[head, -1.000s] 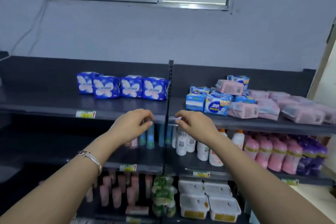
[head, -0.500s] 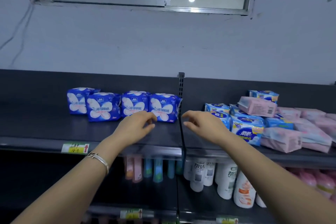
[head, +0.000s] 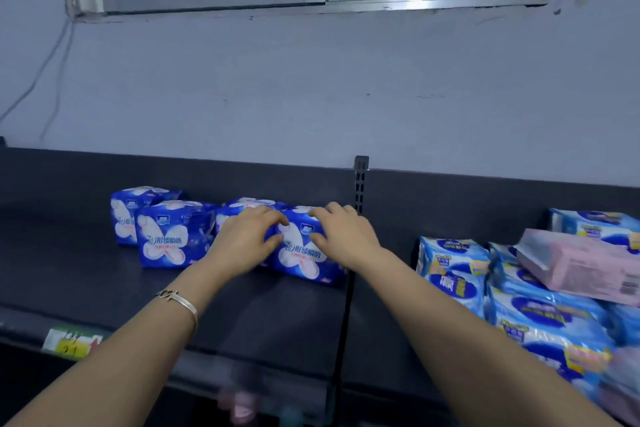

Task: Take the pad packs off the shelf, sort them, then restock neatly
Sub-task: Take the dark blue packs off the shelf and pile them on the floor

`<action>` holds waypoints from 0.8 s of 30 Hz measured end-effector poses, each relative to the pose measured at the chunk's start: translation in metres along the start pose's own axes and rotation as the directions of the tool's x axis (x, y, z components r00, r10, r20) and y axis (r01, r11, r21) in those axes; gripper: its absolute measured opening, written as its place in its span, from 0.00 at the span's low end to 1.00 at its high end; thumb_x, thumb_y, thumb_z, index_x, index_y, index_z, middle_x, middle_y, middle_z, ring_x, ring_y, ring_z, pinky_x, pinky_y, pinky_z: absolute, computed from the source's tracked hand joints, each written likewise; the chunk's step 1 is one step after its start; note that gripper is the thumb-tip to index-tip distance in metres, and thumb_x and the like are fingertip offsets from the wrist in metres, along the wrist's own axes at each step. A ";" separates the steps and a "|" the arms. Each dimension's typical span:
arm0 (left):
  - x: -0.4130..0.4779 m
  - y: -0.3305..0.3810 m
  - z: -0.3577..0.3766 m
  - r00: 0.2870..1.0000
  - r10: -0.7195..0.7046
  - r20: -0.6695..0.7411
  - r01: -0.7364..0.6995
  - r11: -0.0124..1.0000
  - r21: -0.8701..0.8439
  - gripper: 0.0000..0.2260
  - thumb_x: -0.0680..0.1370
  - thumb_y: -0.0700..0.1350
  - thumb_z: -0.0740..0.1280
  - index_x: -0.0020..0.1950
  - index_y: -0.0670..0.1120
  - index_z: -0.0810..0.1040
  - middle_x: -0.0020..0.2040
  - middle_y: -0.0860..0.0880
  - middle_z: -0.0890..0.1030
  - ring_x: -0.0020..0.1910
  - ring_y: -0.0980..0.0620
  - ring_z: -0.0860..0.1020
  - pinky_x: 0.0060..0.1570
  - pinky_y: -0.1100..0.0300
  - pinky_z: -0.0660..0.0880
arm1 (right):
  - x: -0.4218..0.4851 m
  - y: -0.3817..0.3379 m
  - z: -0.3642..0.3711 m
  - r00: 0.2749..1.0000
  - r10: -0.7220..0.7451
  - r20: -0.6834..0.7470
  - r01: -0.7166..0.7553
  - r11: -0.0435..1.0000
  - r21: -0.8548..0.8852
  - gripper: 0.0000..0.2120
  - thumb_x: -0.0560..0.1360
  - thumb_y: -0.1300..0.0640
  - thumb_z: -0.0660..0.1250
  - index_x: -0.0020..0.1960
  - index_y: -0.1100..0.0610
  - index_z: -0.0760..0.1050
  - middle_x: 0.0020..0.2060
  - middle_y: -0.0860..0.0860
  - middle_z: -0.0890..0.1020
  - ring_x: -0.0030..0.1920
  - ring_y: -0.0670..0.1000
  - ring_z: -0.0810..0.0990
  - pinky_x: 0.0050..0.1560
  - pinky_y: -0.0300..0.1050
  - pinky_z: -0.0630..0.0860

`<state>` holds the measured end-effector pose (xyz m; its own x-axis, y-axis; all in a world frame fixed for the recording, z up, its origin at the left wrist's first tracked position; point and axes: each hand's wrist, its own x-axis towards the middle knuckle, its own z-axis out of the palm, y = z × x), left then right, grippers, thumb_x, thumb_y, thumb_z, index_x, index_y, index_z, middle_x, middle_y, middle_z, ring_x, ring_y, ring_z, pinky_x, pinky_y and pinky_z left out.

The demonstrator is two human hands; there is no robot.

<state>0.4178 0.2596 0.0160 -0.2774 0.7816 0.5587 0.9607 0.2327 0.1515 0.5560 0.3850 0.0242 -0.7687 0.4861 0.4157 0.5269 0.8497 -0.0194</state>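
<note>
Several dark blue pad packs stand in a row on the black top shelf [head: 86, 274]. My left hand [head: 247, 241] and my right hand [head: 343, 236] both grip the rightmost dark blue pad pack [head: 301, 258], fingers over its top and thumbs on its front face. My left hand hides most of the neighbouring pack [head: 249, 203]. Further left are a front pack [head: 162, 239] and one behind it [head: 130, 210].
A slotted upright post [head: 360, 184] divides the shelf just right of my hands. Beyond it lie heaped light blue packs [head: 450, 263] and a pink pack [head: 581, 263]. A price tag [head: 71, 345] sits on the front edge. The wall stands close behind the shelf.
Both hands have reached forward over the shelf and closed on the rightmost dark blue pack. The view has come closer and risen, so the lower shelves have dropped out of sight.
</note>
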 end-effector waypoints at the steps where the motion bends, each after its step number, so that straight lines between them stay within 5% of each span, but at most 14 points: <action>1: 0.005 -0.001 0.006 1.000 -0.020 -0.016 0.020 1.000 0.012 0.12 0.78 0.46 0.64 0.60 0.51 0.76 0.60 0.53 0.76 0.62 0.52 0.71 0.55 0.56 0.68 | 0.011 0.002 0.007 1.000 -0.014 -0.002 0.014 1.000 -0.017 0.21 0.79 0.49 0.59 0.71 0.51 0.65 0.66 0.53 0.69 0.66 0.58 0.66 0.60 0.53 0.68; 7: 0.025 -0.011 0.035 0.990 -0.143 0.007 0.141 0.984 0.113 0.15 0.77 0.48 0.64 0.64 0.53 0.73 0.63 0.53 0.74 0.63 0.49 0.70 0.57 0.51 0.69 | 0.057 0.012 0.049 0.997 -0.017 0.082 0.021 0.999 -0.048 0.32 0.76 0.44 0.63 0.75 0.52 0.56 0.72 0.53 0.62 0.73 0.58 0.59 0.68 0.59 0.58; 12: 0.042 -0.020 0.042 0.979 -0.205 0.017 0.198 0.961 0.191 0.23 0.75 0.43 0.63 0.70 0.53 0.67 0.68 0.53 0.69 0.68 0.49 0.64 0.62 0.49 0.65 | 0.065 0.016 0.052 0.999 -0.040 -0.028 0.036 0.990 -0.138 0.32 0.72 0.37 0.64 0.69 0.54 0.64 0.65 0.53 0.67 0.67 0.59 0.63 0.66 0.64 0.57; 16: 0.055 -0.034 0.048 0.947 -0.313 0.070 0.294 0.934 0.204 0.32 0.73 0.38 0.62 0.75 0.53 0.57 0.75 0.53 0.59 0.74 0.49 0.55 0.67 0.47 0.58 | 0.072 0.025 0.054 0.986 0.062 0.153 -0.077 0.993 0.090 0.38 0.67 0.38 0.70 0.70 0.50 0.57 0.67 0.56 0.63 0.66 0.63 0.64 0.63 0.66 0.61; 19: 0.065 -0.049 0.059 0.917 -0.365 0.164 0.308 0.905 0.292 0.32 0.75 0.41 0.60 0.77 0.53 0.51 0.77 0.53 0.52 0.76 0.49 0.50 0.69 0.45 0.54 | 0.075 0.025 0.056 0.971 0.100 0.216 -0.120 0.990 0.078 0.41 0.66 0.38 0.71 0.71 0.49 0.54 0.65 0.59 0.67 0.64 0.63 0.66 0.60 0.62 0.64; 24: 0.074 -0.051 0.070 0.921 -0.369 0.125 0.285 0.856 0.431 0.31 0.75 0.44 0.64 0.76 0.52 0.55 0.73 0.51 0.60 0.72 0.47 0.59 0.68 0.43 0.57 | 0.072 0.018 0.059 0.962 0.184 0.201 -0.195 0.980 0.034 0.43 0.68 0.40 0.69 0.75 0.44 0.49 0.67 0.62 0.64 0.64 0.64 0.66 0.61 0.61 0.62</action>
<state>0.3472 0.3460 -0.0074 -0.6117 0.7060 0.3570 0.7383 0.6715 -0.0630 0.4891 0.4474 0.0002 -0.7153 0.6653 0.2138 0.6539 0.7452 -0.1313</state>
